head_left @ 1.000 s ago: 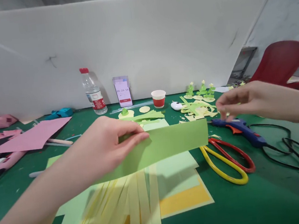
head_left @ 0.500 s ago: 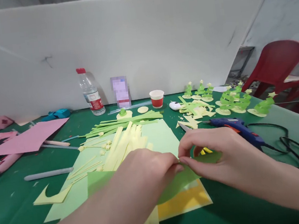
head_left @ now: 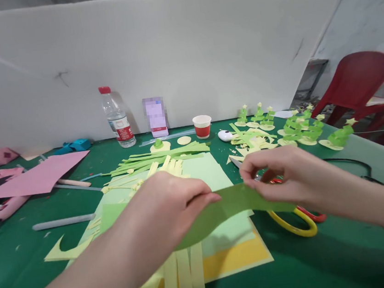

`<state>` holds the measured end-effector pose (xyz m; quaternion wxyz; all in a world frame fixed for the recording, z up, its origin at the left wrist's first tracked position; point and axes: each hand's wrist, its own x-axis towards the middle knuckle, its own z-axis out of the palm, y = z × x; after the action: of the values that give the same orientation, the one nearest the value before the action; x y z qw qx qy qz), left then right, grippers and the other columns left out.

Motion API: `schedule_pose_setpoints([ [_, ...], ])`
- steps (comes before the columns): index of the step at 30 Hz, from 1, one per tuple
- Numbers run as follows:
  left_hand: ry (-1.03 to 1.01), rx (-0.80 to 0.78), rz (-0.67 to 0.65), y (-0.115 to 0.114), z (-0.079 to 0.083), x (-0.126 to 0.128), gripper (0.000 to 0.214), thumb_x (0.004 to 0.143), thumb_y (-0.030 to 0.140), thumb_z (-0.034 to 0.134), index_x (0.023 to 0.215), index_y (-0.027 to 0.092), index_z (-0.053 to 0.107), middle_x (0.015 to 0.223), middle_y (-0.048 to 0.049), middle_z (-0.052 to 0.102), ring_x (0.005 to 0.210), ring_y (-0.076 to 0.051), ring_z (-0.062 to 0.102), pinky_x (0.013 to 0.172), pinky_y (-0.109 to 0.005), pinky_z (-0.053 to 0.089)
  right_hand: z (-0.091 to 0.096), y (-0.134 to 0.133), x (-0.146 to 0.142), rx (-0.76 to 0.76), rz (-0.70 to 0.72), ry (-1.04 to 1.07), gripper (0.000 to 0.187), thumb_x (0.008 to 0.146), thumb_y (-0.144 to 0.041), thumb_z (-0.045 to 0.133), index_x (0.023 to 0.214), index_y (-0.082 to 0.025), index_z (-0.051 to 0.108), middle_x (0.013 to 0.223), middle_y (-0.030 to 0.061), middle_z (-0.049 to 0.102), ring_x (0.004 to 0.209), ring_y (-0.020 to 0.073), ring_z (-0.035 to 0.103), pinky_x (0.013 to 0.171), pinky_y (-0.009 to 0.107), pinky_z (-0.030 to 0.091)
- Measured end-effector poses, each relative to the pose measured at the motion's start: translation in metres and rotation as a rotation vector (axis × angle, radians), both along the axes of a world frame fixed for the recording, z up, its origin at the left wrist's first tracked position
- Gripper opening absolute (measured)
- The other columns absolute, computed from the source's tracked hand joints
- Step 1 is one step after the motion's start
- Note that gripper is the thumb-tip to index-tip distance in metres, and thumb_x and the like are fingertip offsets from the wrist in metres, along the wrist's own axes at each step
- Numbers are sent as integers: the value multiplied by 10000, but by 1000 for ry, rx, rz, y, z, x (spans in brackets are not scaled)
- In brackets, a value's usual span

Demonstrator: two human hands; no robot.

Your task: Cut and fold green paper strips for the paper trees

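Above the middle of the green worktop (head_left: 296, 266), the green paper strip (head_left: 231, 204) now hangs higher and stretched wider than half a second ago; left hand (head_left: 166, 209) and right hand (head_left: 282, 175), spread apart, pinch it, uncovering the scissors (head_left: 296, 222).

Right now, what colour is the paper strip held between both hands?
Green; the paper strip shows best in the head view.

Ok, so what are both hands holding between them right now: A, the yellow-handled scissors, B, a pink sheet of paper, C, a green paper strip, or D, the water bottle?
C: the left hand and the right hand each pinch the green paper strip above the table, while the scissors lie on the green table and the water bottle stands at the back.
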<state>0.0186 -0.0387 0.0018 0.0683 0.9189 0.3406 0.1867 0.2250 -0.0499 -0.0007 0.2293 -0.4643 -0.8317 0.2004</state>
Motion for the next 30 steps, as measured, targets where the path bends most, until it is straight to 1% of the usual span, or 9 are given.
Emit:
schedule_pose_setpoints([
  [4,-90,74,23,8,12,-7,313,824,277,480,587,154,644,432,45,552,356,-43,390,381,-164,260,8,11,21,63,-83,-68,171,772,-275,426,636,-193,487,647,15,543,565,115,477,502,223,388],
  [8,-62,104,90,10,18,-15,364,808,338,452,567,164,663,402,36,523,347,-59,362,366,-179,252,12,25,44,85,-95,-171,194,754,-328,422,615,-200,466,612,23,539,540,130,488,501,256,401],
  [11,-54,85,157,9,23,-20,383,792,392,439,565,184,667,388,42,478,341,-64,325,348,-177,240,11,35,59,146,-234,-215,237,753,-400,438,628,-205,489,641,35,571,547,144,516,520,287,400],
  [13,-66,67,178,9,25,-22,371,781,408,447,579,194,673,385,46,463,340,-63,311,343,-175,233,11,39,63,172,-326,-146,280,762,-462,449,677,-208,529,686,48,597,601,158,549,563,304,416],
  [15,-59,41,168,9,25,-20,371,775,410,450,579,189,675,382,44,472,338,-64,314,344,-179,230,12,37,61,152,-353,-24,304,758,-498,477,727,-208,563,728,48,619,664,165,580,607,300,441],
  [18,-23,-17,153,9,25,-15,390,774,410,425,587,174,672,427,22,545,369,-79,402,367,-183,264,13,30,51,121,-279,115,300,728,-504,540,773,-218,615,770,23,648,704,161,610,619,268,473],
  [22,-14,-80,177,7,27,-10,363,774,410,429,637,172,665,510,25,608,428,-88,478,408,-167,311,15,23,42,87,-169,194,272,753,-479,546,808,-243,672,817,0,676,740,139,622,625,224,501],
  [26,-63,-96,232,8,28,-15,360,774,455,440,665,191,660,535,39,622,443,-95,486,412,-163,325,19,20,41,86,-149,270,170,687,-404,642,717,-247,699,725,-18,681,617,105,614,549,184,508],
  [30,-96,-85,243,12,27,-23,368,766,501,449,657,216,654,569,36,639,473,-116,514,419,-171,338,23,11,35,200,-259,428,131,626,-367,702,669,-243,703,637,-28,674,533,92,602,465,153,503],
])
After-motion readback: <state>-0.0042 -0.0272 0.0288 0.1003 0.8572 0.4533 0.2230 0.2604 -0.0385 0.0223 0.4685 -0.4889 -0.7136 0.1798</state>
